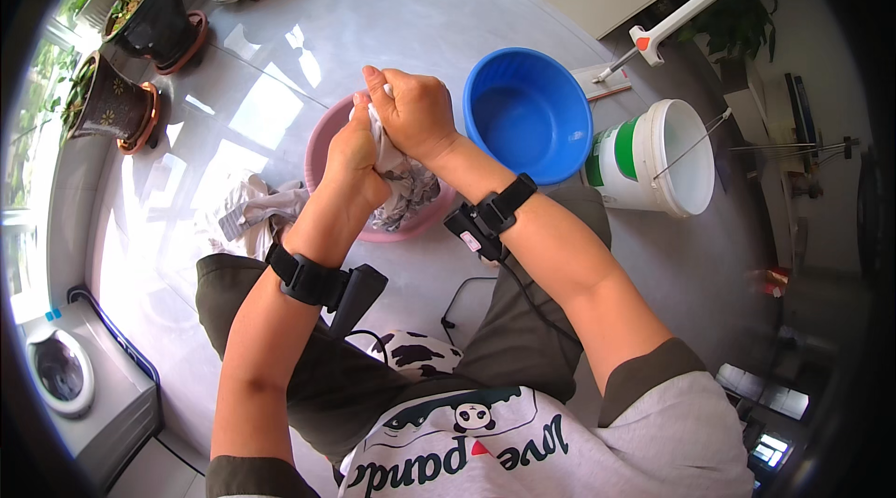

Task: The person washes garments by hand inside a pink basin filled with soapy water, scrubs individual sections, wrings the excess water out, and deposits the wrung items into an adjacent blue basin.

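Over a pink plastic basin, both my hands grip a bunched light cloth with a grey pattern. My left hand is closed around the cloth on the left side, its thumb pointing up. Right beside it, my right hand is shut in a fist on the same cloth, a bit of white showing by its thumb. The cloth's lower part hangs down into the basin; whether water lies under it is hidden. Another pile of pale cloth lies on the floor against the basin's left side.
A blue plastic basin stands right of my right hand, beside a tipped-looking white and green bucket. A flat mop lies beyond them. Potted plants line the window side; a front-loading washing machine is at lower left. A cable runs between my legs.
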`<state>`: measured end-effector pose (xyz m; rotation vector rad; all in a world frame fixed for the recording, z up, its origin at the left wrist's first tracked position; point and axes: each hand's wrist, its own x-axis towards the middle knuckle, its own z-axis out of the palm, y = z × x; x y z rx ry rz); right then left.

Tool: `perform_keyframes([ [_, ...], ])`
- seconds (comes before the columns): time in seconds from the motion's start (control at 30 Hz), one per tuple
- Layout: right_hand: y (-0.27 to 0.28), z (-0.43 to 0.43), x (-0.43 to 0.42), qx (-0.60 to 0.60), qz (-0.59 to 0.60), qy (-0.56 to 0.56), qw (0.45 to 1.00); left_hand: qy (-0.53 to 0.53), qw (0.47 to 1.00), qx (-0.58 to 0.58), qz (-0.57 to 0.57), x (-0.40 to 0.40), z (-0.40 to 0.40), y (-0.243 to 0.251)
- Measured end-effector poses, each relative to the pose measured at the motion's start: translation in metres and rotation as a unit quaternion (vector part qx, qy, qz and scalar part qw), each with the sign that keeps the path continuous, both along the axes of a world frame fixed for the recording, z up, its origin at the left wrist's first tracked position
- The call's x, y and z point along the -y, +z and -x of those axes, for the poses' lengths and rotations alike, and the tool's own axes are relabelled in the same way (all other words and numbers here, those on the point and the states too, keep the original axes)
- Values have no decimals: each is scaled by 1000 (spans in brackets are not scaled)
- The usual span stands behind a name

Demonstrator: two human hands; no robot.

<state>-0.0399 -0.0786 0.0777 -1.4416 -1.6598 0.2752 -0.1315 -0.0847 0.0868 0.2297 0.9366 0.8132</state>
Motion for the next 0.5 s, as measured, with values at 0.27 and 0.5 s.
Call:
perform_keyframes([
  [0.27, 8, -1, 4, -13, 29, 24, 999, -20, 998, 55, -18, 2, -2, -2],
  [0.5, 3, 22, 17, -43, -166, 95, 981, -41, 984, -87, -149, 3, 8, -26],
])
